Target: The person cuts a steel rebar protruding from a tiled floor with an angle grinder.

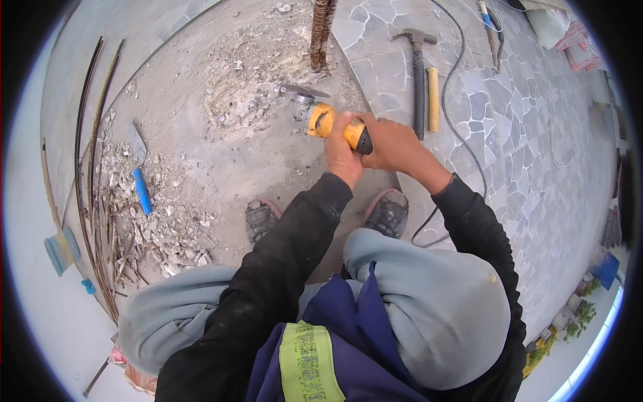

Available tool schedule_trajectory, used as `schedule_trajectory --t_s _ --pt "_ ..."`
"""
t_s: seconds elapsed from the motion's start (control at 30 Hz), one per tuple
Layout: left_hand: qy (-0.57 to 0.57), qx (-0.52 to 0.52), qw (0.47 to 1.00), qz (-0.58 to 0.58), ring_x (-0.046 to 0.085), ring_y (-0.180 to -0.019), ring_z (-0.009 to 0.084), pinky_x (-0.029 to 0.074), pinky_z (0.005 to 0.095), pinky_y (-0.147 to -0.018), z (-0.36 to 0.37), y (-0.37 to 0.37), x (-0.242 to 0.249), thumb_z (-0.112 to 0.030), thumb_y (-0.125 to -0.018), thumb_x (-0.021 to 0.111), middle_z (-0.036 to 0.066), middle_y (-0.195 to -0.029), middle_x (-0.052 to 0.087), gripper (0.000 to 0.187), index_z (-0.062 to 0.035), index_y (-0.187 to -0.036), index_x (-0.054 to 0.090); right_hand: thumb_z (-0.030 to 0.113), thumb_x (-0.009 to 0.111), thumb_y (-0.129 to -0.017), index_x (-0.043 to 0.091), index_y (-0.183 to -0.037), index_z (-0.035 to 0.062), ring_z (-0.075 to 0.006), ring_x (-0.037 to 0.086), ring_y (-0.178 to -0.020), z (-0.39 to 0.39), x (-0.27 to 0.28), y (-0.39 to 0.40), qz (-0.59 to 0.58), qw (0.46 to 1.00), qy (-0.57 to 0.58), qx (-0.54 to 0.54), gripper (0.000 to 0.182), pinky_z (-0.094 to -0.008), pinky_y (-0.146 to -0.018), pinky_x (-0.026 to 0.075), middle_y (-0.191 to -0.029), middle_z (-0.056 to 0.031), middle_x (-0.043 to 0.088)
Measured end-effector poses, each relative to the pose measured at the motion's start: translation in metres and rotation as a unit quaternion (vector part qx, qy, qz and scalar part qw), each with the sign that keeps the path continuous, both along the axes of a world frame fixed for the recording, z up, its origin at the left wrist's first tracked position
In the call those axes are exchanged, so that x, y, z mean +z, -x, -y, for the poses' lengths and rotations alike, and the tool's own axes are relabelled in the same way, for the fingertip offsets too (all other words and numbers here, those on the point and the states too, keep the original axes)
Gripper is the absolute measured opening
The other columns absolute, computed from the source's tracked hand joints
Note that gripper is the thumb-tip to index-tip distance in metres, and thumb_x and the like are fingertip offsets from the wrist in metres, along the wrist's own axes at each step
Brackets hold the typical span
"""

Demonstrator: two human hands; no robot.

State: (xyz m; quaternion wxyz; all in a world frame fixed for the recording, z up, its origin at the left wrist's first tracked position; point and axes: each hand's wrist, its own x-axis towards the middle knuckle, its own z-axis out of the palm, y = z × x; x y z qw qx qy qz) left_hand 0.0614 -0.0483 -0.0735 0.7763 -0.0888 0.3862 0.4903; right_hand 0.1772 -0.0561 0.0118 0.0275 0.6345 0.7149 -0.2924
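A yellow angle grinder point(322, 120) is held in front of me, its disc tilted just above the broken concrete. My left hand point(343, 153) is closed around the middle of its body, thumb along the top. Wrapped over the rear end near the black cap is my right hand point(396, 146); its fingertips are partly hidden. Rusty upright rebar point(319, 37) rises from the chipped concrete point(244, 90) just beyond the disc.
A hammer point(418, 80) and a yellow wooden handle point(433, 100) lie right, by a black cable point(462, 40). Left are a blue-handled trowel point(142, 191), concrete rubble point(171, 231) and long steel bars point(87, 134). My shoes point(387, 213) flank the work spot.
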Motion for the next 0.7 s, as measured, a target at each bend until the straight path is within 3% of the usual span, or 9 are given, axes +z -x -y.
schedule_trajectory --t_s 0.03,0.17,0.23,0.33,0.37,0.4,0.5,0.63,0.7 --pt "0.014 -0.015 0.999 -0.026 0.067 -0.088 0.0183 0.058 0.0371 -0.082 0.008 -0.005 0.003 -0.019 -0.085 0.078 0.006 -0.098 0.063 0.037 -0.0085 -0.111 0.054 0.031 0.079 -0.07 0.05 -0.137 0.0037 -0.0407 0.071 -0.091 0.01 -0.004 -0.003 0.024 0.999 0.007 -0.023 0.079 -0.0492 -0.078 0.056 -0.096 -0.0233 0.072" --pt "-0.021 -0.077 0.988 -0.129 0.066 -0.092 0.016 0.055 0.035 -0.083 0.035 -0.015 0.019 -0.016 -0.087 0.078 0.005 -0.102 0.063 0.038 -0.0054 -0.114 0.054 0.032 0.079 -0.071 0.051 -0.135 0.0033 -0.0425 0.07 -0.096 0.046 -0.001 -0.012 -0.003 0.997 0.032 -0.067 0.076 -0.0495 -0.08 0.055 -0.102 -0.0255 0.071" --pt "-0.08 -0.116 0.977 -0.163 0.066 -0.092 0.0166 0.055 0.0348 -0.084 0.038 -0.018 0.031 -0.017 -0.088 0.078 0.005 -0.102 0.063 0.04 -0.0033 -0.116 0.054 0.029 0.081 -0.069 0.058 -0.115 -0.001 -0.0371 0.072 -0.095 0.057 0.01 -0.011 -0.088 0.971 0.069 -0.21 0.059 -0.045 -0.08 0.056 -0.103 -0.0227 0.072" --pt "-0.17 -0.155 0.957 -0.176 0.067 -0.09 0.0183 0.053 0.0342 -0.089 0.033 -0.015 0.037 -0.02 -0.091 0.073 0.007 -0.099 0.067 0.039 0.0028 -0.119 0.059 0.028 0.082 -0.069 0.062 -0.109 -0.0031 -0.0296 0.073 -0.09 0.076 0.002 -0.027 -0.244 0.91 -0.014 -0.335 0.054 -0.0395 -0.079 0.055 -0.099 -0.0188 0.073" --pt "-0.248 -0.219 0.922 -0.2 0.067 -0.087 0.0172 0.053 0.0331 -0.086 0.023 -0.008 0.034 -0.019 -0.091 0.072 0.007 -0.096 0.069 0.032 0.0031 -0.112 0.063 0.024 0.082 -0.071 0.064 -0.106 -0.0035 -0.0201 0.068 -0.08 0.079 -0.004 -0.034 -0.268 0.89 -0.073 -0.361 0.048 -0.0331 -0.075 0.054 -0.091 -0.0126 0.07" --pt "-0.323 -0.283 0.876 -0.221 0.067 -0.084 0.0161 0.053 0.032 -0.083 0.012 0.0 0.029 -0.019 -0.091 0.07 0.007 -0.092 0.071 0.027 0.0034 -0.106 0.068 0.024 0.082 -0.071 0.064 -0.106 -0.0035 -0.0201 0.068 -0.08 0.079 0.0 -0.041 -0.271 0.889 -0.074 -0.362 0.048 -0.0331 -0.075 0.054 -0.091 -0.0126 0.07" --pt "-0.296 -0.258 0.749 -0.535 0.067 -0.07 0.0138 0.052 0.0314 -0.066 -0.035 0.025 -0.001 -0.02 -0.09 0.069 0.006 -0.074 0.072 0.022 0.002 -0.089 0.074 0.02 0.08 -0.074 0.064 -0.106 -0.0031 -0.0151 0.064 -0.076 0.074 0.019 -0.068 -0.25 0.862 -0.09 -0.431 0.043 -0.0306 -0.072 0.052 -0.087 -0.0083 0.068" --pt "-0.337 -0.286 0.544 -0.713 0.071 -0.072 0.0297 0.055 0.0411 -0.069 -0.096 0.058 -0.028 -0.027 -0.09 0.068 0.013 -0.079 0.074 0.023 -0.0065 -0.095 0.076 0.017 0.079 -0.077 0.064 -0.104 -0.0037 -0.0109 0.06 -0.074 0.081 0.028 -0.093 -0.263 0.827 -0.162 -0.47 0.038 -0.0279 -0.07 0.05 -0.087 -0.0047 0.066" --pt "-0.349 -0.285 0.5 -0.74 0.072 -0.076 0.0327 0.056 0.0439 -0.071 -0.114 0.062 -0.029 -0.028 -0.091 0.067 0.014 -0.081 0.074 0.023 -0.0086 -0.1 0.076 0.017 0.079 -0.077 0.065 -0.105 -0.0038 -0.0104 0.06 -0.074 0.079 0.029 -0.098 -0.266 0.821 -0.175 -0.474 0.037 -0.0273 -0.07 0.05 -0.087 -0.0044 0.066"
